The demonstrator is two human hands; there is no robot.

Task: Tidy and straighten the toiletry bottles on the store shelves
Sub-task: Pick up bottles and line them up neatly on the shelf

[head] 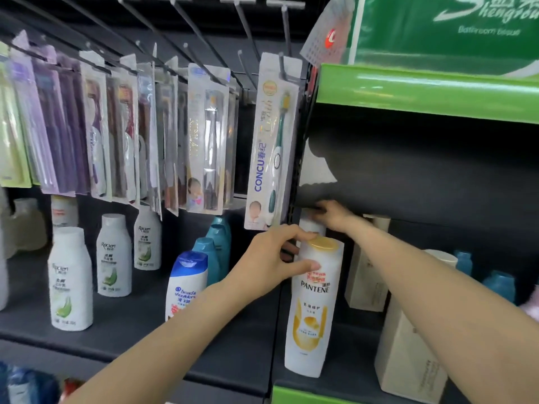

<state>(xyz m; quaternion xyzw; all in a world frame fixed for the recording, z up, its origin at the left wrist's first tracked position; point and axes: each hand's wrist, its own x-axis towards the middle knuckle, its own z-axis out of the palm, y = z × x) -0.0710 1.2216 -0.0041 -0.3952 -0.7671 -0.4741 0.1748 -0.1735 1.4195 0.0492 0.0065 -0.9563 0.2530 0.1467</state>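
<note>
Left hand point(269, 258) at centre frame, grip curled round the top of a white Pantene bottle point(313, 310), thumb on the label shoulder, fingers over the yellow cap point(322, 243). Bottle upright, near the front edge of the dark shelf point(204, 354), just right of the shelf divider. Right hand point(332, 215) higher and further back, centre-right of frame, fingers curled onto the top of a second white bottle point(312, 227) directly behind the Pantene one; exact grip hidden in shadow, cannot tell how tight. Cream-coloured cartons point(408, 363) to the right, under the right forearm, teal bottles point(500, 285) behind them at far right. Left of centre, a blue-capped Head & Shoulders bottle point(186, 284), teal bottles point(217, 243) behind it, and three white Racien bottles point(70, 278) spaced along the lower left. Above, packaged toothbrushes point(271, 141) hanging on pegs across the upper left. Green shelf edge point(423, 91) at upper right.
</note>
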